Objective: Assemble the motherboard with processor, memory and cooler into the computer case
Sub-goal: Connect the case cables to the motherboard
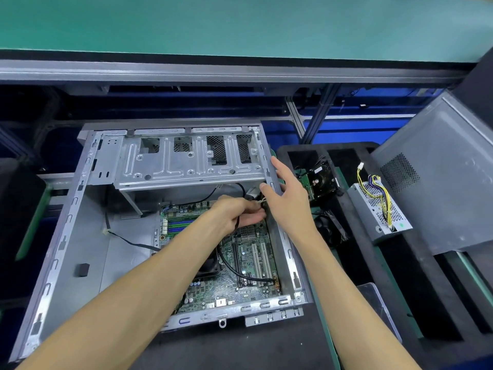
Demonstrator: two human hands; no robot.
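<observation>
An open grey computer case (66, 209) lies flat on the bench. The green motherboard (250, 265) sits inside it at the right, with blue memory slots (177, 227), a small heatsink (249, 232) and a black cooler fan (210, 265) partly under my left arm. My left hand (234, 214) is down inside the case, fingers closed on a black cable (237, 271) near its white connector (260, 201). My right hand (286, 193) rests with spread fingers on the case's right wall, thumb by the same connector.
A metal drive cage (186, 161) spans the back of the case. Right of it, a black foam tray (416, 276) holds a hard drive (321, 180), a power supply (378, 212) with yellow wires, and a fan. A grey side panel (440, 182) leans at far right.
</observation>
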